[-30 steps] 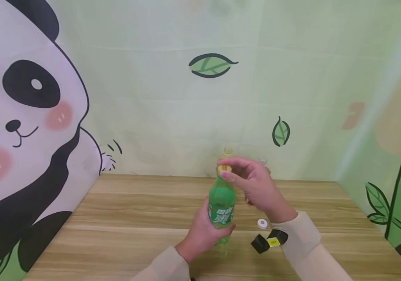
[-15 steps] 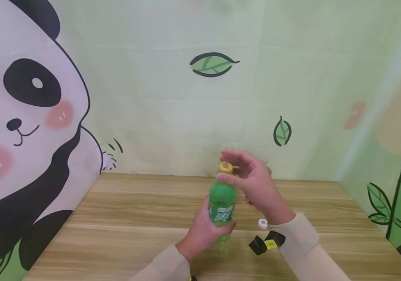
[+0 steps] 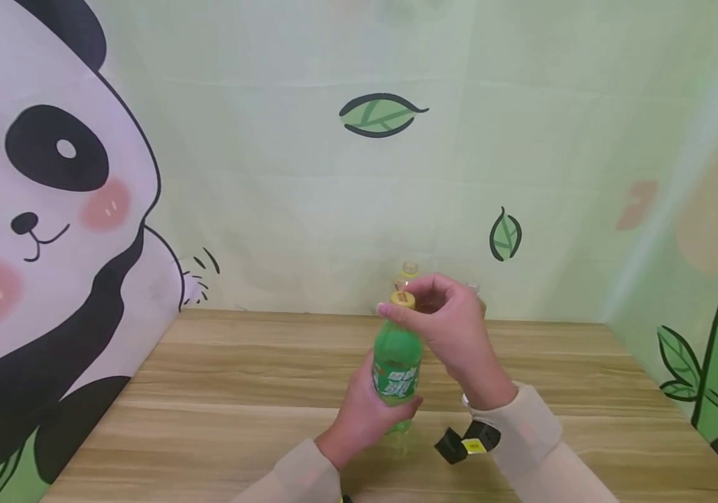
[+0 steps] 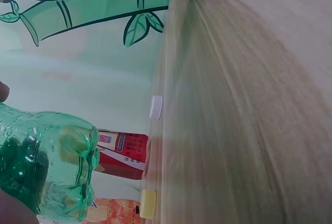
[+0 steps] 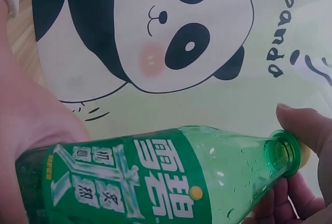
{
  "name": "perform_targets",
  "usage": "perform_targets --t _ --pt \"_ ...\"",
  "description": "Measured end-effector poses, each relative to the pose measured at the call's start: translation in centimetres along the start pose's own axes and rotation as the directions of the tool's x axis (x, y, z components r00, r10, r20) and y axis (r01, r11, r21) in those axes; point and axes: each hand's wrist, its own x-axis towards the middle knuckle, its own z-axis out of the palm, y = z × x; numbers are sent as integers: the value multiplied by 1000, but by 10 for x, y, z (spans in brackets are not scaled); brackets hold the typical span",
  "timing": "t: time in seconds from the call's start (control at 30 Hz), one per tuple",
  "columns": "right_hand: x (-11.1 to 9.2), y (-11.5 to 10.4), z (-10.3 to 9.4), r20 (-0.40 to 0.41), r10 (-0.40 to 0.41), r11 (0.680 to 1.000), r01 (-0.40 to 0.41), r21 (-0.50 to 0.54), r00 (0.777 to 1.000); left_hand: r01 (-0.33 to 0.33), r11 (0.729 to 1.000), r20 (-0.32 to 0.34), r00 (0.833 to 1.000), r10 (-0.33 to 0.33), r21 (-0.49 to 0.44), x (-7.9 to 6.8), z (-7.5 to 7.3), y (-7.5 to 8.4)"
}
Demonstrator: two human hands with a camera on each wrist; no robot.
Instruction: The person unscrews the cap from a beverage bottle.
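My left hand (image 3: 371, 402) grips a green plastic soda bottle (image 3: 398, 349) round its lower body and holds it upright over the table. The bottle carries a green label with white characters, plain in the right wrist view. A yellow cap (image 3: 403, 299) sits at its mouth. My right hand (image 3: 450, 318) curls at the top, thumb on the near left side of the cap and index finger arching behind it. From the right wrist view, the right thumb (image 5: 306, 125) lies against the cap beyond the neck ring. The bottle's ridged base (image 4: 70, 162) shows in the left wrist view.
Behind the hands stand an uncapped clear bottle (image 3: 409, 272) and another bottle (image 3: 473, 287), mostly hidden. A red-labelled bottle (image 4: 127, 154), an orange-labelled one (image 4: 111, 211), a white cap (image 4: 156, 107) and a yellow cap (image 4: 148, 204) appear low on the wooden table (image 3: 239, 391).
Half a second ago the right fingers were spread off the cap; now the thumb has shifted left round it and the fingers have closed in. The right wrist has moved slightly left. The left hand stays put.
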Motion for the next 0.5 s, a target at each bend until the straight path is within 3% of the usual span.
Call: perform_targets --t 0.27,0.5 --pt "-3 1 -2 -26 -49 998 48 -39 998 -13 1000 -11 1000 13 -12 0 3 0" --pt "0 6 -4 38 -116 992 118 -51 992 -27 1000 -6 1000 27 16 1 0 -2"
